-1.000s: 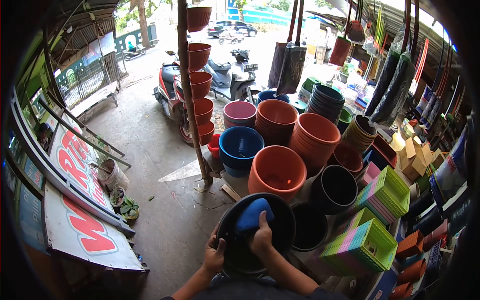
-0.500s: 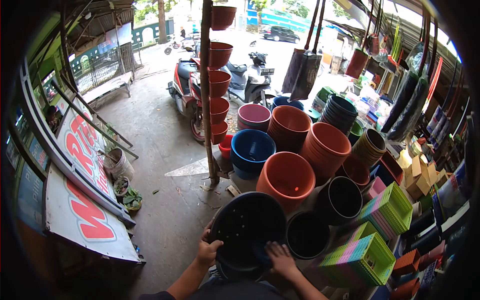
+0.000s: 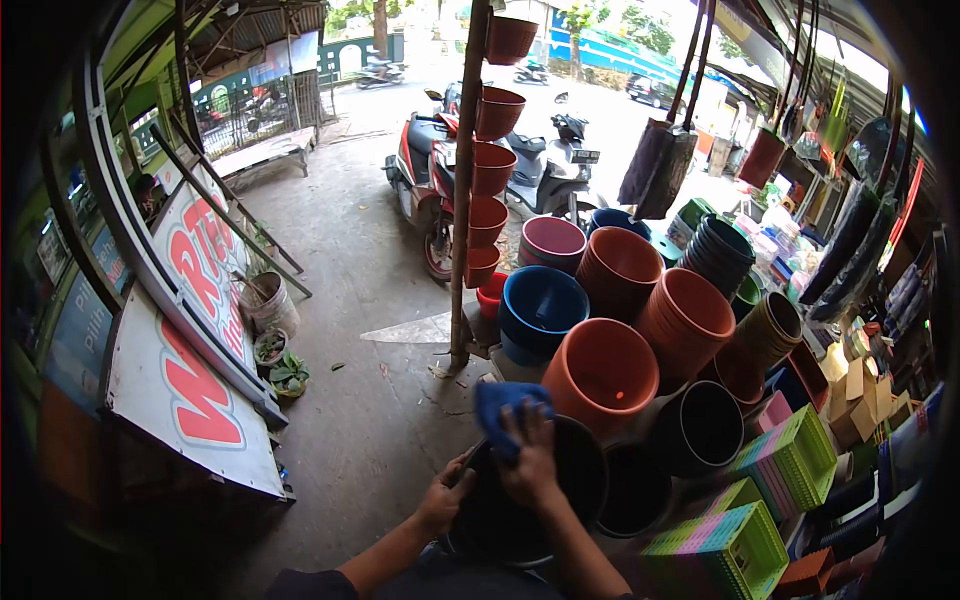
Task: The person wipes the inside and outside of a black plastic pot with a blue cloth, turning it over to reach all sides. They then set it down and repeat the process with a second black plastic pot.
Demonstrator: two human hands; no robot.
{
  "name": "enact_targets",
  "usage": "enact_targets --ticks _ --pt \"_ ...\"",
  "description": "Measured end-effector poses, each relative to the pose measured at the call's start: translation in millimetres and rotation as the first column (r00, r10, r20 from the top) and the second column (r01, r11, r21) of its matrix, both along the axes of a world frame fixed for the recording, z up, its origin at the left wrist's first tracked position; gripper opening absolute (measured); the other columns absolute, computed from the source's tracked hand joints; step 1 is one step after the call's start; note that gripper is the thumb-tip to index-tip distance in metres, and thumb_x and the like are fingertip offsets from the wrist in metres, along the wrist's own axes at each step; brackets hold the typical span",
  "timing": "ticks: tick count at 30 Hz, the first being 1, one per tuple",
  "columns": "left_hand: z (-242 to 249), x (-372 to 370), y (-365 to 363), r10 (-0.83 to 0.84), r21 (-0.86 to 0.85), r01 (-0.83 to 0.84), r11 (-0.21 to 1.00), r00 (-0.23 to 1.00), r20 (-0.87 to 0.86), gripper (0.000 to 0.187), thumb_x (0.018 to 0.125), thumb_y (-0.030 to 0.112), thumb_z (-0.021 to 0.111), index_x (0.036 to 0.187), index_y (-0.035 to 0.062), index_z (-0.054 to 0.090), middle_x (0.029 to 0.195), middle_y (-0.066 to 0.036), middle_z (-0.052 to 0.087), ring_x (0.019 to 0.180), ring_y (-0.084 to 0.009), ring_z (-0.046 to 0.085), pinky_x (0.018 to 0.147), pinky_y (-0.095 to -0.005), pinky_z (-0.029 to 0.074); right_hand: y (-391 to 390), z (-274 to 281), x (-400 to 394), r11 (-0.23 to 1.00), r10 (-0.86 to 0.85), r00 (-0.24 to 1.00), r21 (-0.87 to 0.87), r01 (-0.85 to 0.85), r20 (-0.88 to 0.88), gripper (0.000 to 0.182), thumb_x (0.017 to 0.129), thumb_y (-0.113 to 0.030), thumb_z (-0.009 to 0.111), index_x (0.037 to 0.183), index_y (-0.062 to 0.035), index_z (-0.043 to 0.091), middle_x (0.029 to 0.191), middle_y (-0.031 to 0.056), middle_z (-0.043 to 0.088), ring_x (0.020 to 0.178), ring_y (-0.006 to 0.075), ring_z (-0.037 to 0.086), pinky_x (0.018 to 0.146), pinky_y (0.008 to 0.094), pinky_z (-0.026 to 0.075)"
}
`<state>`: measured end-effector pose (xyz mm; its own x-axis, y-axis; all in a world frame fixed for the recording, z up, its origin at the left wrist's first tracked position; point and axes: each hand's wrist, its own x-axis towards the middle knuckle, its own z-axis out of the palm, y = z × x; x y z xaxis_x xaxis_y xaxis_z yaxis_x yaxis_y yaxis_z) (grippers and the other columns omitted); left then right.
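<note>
Your left hand (image 3: pixel 445 499) grips the left rim of a round black plastic pot (image 3: pixel 503 522) before you, likely light, stiff and best held there, while your right hand (image 3: pixel 528 452) holds a bunched, probably soft blue cloth (image 3: pixel 494 404) at its far rim

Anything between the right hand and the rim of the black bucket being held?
Only the blue cloth, under the fingers of the right hand at the far rim of the black bucket. Nothing else visible; the left hand sits aside, on the left rim.
</note>
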<state>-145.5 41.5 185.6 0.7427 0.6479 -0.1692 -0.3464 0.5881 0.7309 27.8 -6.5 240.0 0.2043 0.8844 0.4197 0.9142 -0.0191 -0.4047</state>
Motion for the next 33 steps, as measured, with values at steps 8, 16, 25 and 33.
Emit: enact_targets --ticks 8,16,25,33 --pt "-4 -15 2 0.181 -0.293 -0.157 0.943 0.982 0.057 0.087 0.088 0.075 0.039 0.147 0.0111 0.030 0.138 -0.016 0.046 0.122 -0.0279 0.050 0.105 -0.0421 0.041 -43 -25 -76 0.878 0.443 0.854 -0.060 -0.475 -0.273 0.086 0.075 -0.016 0.063 0.152 -0.0091 0.025 0.157 0.0275 0.012 0.142 0.0489 0.019 0.117 0.0519 0.019" --pt "-28 -22 33 0.385 -0.149 -0.406 0.902 0.910 -0.151 0.023 0.079 -0.003 0.056 0.098 0.0061 0.066 0.081 -0.009 0.068 0.069 -0.0209 0.067 0.066 -0.0335 0.057 -97 -58 -23 0.772 0.405 0.847 -0.367 -0.519 -0.344 0.063 0.073 -0.021 0.070 0.131 -0.0073 0.051 0.131 0.0156 0.057 0.117 0.0327 0.057 0.102 0.0433 0.041" --pt "-14 -15 32 0.483 0.119 -0.470 0.874 0.820 -0.309 0.030 0.079 -0.005 0.054 0.107 0.0029 0.062 0.095 -0.015 0.067 0.094 -0.0291 0.067 0.081 -0.0394 0.057 -111 -38 42 0.901 0.424 0.871 -0.210 -0.378 0.250 0.032 0.081 -0.018 0.057 0.113 -0.0219 0.062 0.099 -0.0037 0.065 0.099 0.0147 0.062 0.099 0.0344 0.042" --pt "38 6 12 0.025 0.409 0.903 -0.128 0.416 -0.909 0.056 0.079 0.026 0.067 0.133 0.0201 0.055 0.103 -0.015 0.069 0.095 -0.0339 0.067 0.077 -0.0451 0.053 -97 -35 59 0.867 0.468 0.880 -0.235 -0.439 0.083 0.029 0.082 -0.018 0.060 0.110 -0.0194 0.065 0.103 -0.0014 0.067 0.103 0.0166 0.062 0.093 0.0341 0.045"
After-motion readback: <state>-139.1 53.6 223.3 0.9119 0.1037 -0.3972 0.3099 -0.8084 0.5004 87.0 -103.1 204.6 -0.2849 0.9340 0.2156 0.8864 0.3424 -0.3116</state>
